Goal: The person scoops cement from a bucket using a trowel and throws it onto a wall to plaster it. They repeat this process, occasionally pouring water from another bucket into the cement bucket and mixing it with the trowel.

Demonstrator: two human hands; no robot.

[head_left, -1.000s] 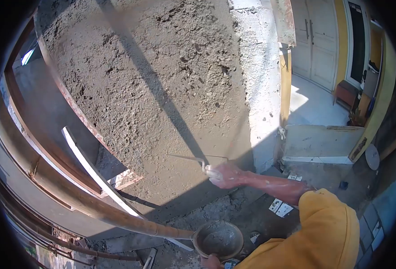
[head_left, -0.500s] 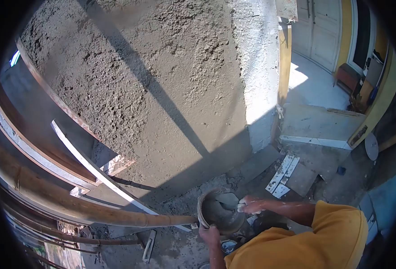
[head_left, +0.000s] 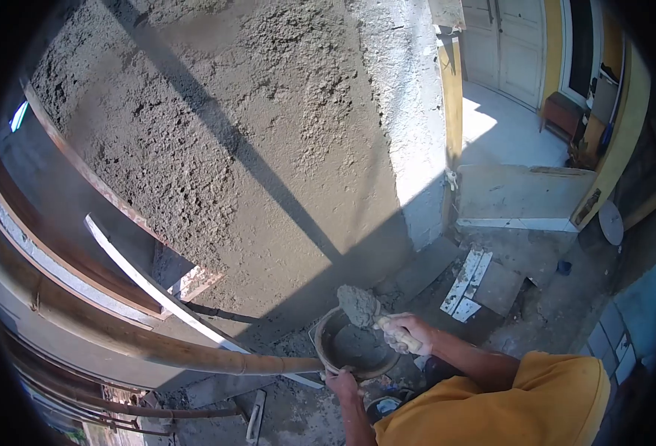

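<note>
At lower centre, a trowel (head_left: 381, 322) of scooped mortar (head_left: 357, 305) is gripped by the right hand (head_left: 410, 330), the bowl (head_left: 319, 343) by the left hand (head_left: 343, 383). Level carrying is needed.

Right hand (head_left: 407, 333) is closed, left hand (head_left: 342, 383) curled.
</note>
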